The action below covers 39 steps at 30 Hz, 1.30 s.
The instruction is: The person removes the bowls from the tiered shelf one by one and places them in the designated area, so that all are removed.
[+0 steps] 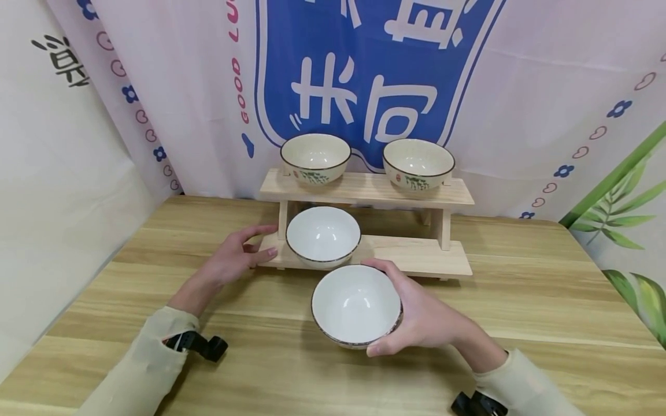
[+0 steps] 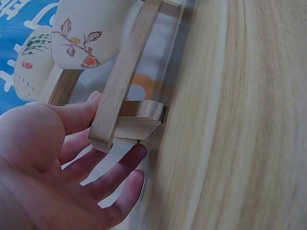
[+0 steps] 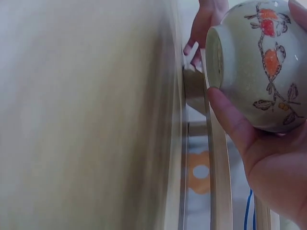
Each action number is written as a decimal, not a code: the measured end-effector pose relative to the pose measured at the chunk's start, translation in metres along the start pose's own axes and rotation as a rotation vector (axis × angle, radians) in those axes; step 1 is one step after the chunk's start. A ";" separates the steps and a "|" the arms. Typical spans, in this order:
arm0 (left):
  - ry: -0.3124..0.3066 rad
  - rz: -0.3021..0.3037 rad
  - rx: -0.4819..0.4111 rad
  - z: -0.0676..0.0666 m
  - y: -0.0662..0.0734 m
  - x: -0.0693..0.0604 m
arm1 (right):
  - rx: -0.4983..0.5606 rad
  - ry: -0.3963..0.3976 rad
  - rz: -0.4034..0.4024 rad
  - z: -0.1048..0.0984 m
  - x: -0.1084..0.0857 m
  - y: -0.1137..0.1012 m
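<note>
My right hand grips a bowl by its right side, thumb near the front and fingers at the back. This bowl is white inside with a dark rim; the right wrist view shows red birds on a branch painted on its outside. It is held up in front of a two-tier wooden stand. At the left end of the lower board, my left hand holds the stand, thumb on top. A similar white bowl rests on the left part of that board.
Two cream bowls with green plant patterns stand on the upper board, one at the left and one at the right. A printed cloth hangs behind the wood-grain table.
</note>
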<state>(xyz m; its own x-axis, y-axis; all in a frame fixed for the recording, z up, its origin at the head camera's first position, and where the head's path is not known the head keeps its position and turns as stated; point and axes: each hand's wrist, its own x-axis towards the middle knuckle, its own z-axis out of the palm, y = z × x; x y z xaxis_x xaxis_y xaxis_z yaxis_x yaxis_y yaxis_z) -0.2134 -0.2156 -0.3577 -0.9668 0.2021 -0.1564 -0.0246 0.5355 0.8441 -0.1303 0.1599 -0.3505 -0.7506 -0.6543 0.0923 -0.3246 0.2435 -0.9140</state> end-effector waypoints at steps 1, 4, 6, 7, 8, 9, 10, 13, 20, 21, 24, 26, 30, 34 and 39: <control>0.000 0.001 -0.001 0.000 0.000 0.000 | 0.003 0.000 0.007 0.002 0.000 -0.001; 0.003 0.004 -0.007 0.001 0.001 -0.001 | -0.010 -0.003 0.016 0.008 0.002 -0.003; 0.004 0.007 -0.005 0.001 0.000 -0.001 | -0.016 -0.004 0.013 0.012 0.003 -0.004; 0.004 0.007 -0.005 0.001 0.000 -0.001 | -0.021 -0.004 0.009 0.014 0.004 -0.005; 0.004 0.008 -0.004 0.001 -0.001 0.000 | -0.025 -0.003 0.007 0.015 0.005 -0.005; 0.005 0.008 -0.001 0.001 -0.001 0.000 | -0.021 -0.002 0.005 0.017 0.006 -0.006; 0.005 0.007 -0.001 0.000 -0.001 0.000 | -0.019 0.000 0.005 0.019 0.008 -0.007; 0.004 0.005 -0.001 0.000 -0.002 0.000 | -0.012 0.002 0.003 0.024 0.012 -0.009; 0.006 0.011 0.012 -0.001 -0.002 0.000 | -0.002 0.007 0.032 0.037 0.019 -0.014; 0.006 0.011 0.012 -0.001 -0.002 -0.001 | 0.006 0.007 0.038 0.038 0.019 -0.014; 0.000 0.001 0.007 0.001 -0.001 -0.001 | 0.008 0.007 0.064 0.043 0.021 -0.014; -0.004 -0.005 0.005 0.002 -0.001 -0.001 | 0.002 0.003 0.080 0.046 0.021 -0.015; 0.005 0.006 0.000 0.003 -0.002 -0.001 | -0.025 0.004 0.088 0.050 0.024 -0.017; 0.014 0.016 -0.016 0.003 -0.003 0.000 | -0.029 0.004 0.101 0.055 0.029 -0.021; 0.018 0.022 -0.017 0.003 -0.003 0.000 | -0.007 0.004 0.142 0.063 0.035 -0.024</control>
<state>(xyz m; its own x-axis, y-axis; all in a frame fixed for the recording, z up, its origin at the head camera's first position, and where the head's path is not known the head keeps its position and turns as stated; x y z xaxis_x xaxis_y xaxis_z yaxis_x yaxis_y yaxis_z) -0.2124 -0.2152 -0.3615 -0.9715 0.1988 -0.1290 -0.0079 0.5169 0.8560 -0.1122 0.0863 -0.3500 -0.7916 -0.6099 -0.0363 -0.2187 0.3384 -0.9152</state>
